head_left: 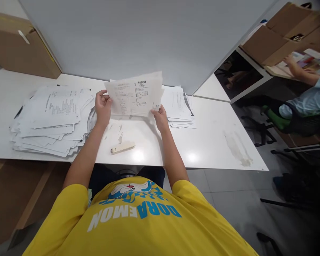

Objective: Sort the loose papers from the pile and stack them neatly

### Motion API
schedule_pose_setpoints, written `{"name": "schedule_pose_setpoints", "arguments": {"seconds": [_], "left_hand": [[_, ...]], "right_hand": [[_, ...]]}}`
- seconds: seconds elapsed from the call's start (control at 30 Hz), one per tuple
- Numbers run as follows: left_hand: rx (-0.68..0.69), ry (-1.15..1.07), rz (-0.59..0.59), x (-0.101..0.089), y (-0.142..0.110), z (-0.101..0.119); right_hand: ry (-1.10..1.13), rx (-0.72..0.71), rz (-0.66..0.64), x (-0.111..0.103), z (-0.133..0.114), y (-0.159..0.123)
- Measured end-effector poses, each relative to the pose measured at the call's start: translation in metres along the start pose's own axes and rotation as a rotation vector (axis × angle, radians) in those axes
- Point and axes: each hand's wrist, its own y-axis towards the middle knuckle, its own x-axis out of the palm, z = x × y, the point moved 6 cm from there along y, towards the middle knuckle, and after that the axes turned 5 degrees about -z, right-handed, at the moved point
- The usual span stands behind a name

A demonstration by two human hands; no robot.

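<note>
Both my hands hold a printed paper sheet (125, 96) up off the desk, tilted toward me, with "BCA" printed near its top right. My left hand (103, 108) pinches its left edge between thumb and fingers. At the lower right corner, my right hand (160, 116) grips it the same way. Whether it is one sheet or a few together, I cannot tell. A cream-coloured stapler (122, 147) lies on the desk below the paper. To the left stands a tall, uneven paper stack (56, 106); a lower paper stack (176, 106) lies behind my right hand.
The white desk (210, 142) meets a grey partition (138, 39) at its back. A cardboard box (21, 49) stands at the back left. Beyond the desk's right end, a co-worker (306, 92) sits at another table with cardboard boxes (280, 35). Office chairs stand on the tiled floor.
</note>
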Motion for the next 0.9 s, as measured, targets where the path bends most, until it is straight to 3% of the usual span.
{"name": "schedule_pose_setpoints", "arguments": {"seconds": [0.13,0.3,0.67,0.9], "left_hand": [[0.045,0.042,-0.003,0.008,-0.001,-0.003],[0.027,0.057,-0.015,0.011,-0.011,-0.007],[-0.003,-0.035,-0.116,0.013,-0.013,-0.017],[-0.017,0.041,-0.136,0.007,-0.015,-0.015]], "right_hand": [[0.016,0.017,0.021,-0.015,0.016,0.007],[0.049,0.046,0.011,-0.018,0.029,0.009],[-0.031,-0.075,-0.037,-0.010,0.015,0.004],[-0.161,-0.039,-0.077,-0.008,0.016,0.005]]}}
